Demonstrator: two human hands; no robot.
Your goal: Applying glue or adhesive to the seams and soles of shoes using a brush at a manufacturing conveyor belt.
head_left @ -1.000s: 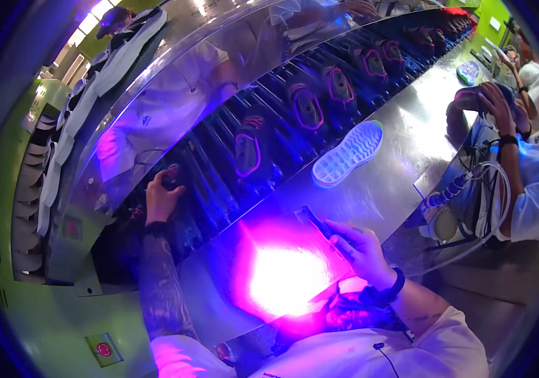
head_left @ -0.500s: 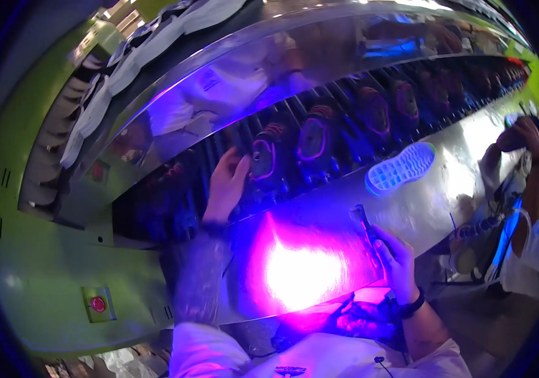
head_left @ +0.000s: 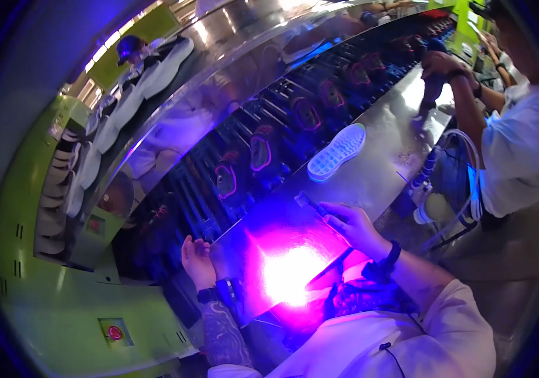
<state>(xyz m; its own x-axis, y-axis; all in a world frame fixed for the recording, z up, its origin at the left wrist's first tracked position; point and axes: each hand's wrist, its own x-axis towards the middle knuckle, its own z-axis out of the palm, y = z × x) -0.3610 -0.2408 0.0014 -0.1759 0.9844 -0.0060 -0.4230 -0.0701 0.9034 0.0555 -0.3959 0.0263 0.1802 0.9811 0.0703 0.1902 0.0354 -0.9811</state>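
My right hand [head_left: 354, 228] is closed round a slim, dark-handled brush [head_left: 312, 205], its small head pointing left above the metal ledge. My left hand [head_left: 199, 263] is near the ledge's left end, fingers slightly curled and apart, with nothing visible in them. A pale shoe sole [head_left: 337, 152] lies tread up on the metal ledge [head_left: 386, 148], beyond the brush. Dark shoe uppers with glowing pink edges, such as one upper [head_left: 260, 151], stand in a row on the dark rack behind the ledge.
Bright pink-violet light [head_left: 291, 274] floods the near ledge. A green machine panel with a red button [head_left: 115, 332] is at left. White soles [head_left: 146, 88] line the upper shelf. At right a co-worker [head_left: 518, 138] holds a dark shoe near hoses [head_left: 471, 164].
My left hand has drawn back from the shoe uppers toward me. My right hand, still holding the brush, has moved up and left. The view has swung right, showing more of the co-worker.
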